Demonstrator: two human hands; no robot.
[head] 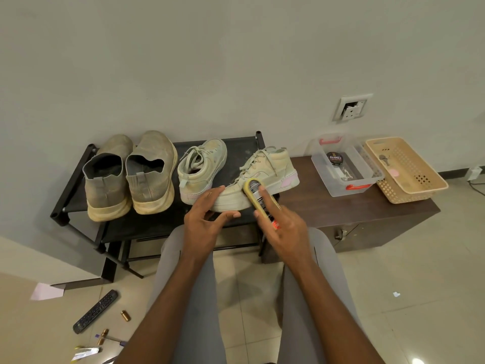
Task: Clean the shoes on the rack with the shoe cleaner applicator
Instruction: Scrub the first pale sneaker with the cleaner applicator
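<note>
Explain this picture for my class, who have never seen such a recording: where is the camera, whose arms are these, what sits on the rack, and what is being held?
There is no machine here. One camera, worn on a person's head, looks down at their two bare arms. The black rack bears four shoes: two grey slip-ons and two pale lace-up sneakers. The left hand steadies the toe of the nearer sneaker. The right hand has its grip on the yellow shoe cleaner applicator, pressed against that sneaker's side. On the brown cabinet beside it stand a clear box and a beige basket.

Cream sneaker [265, 177] with pink heel patch, yellow-edged applicator [258, 198], black rack [78, 185], beige basket [420, 190].
</note>
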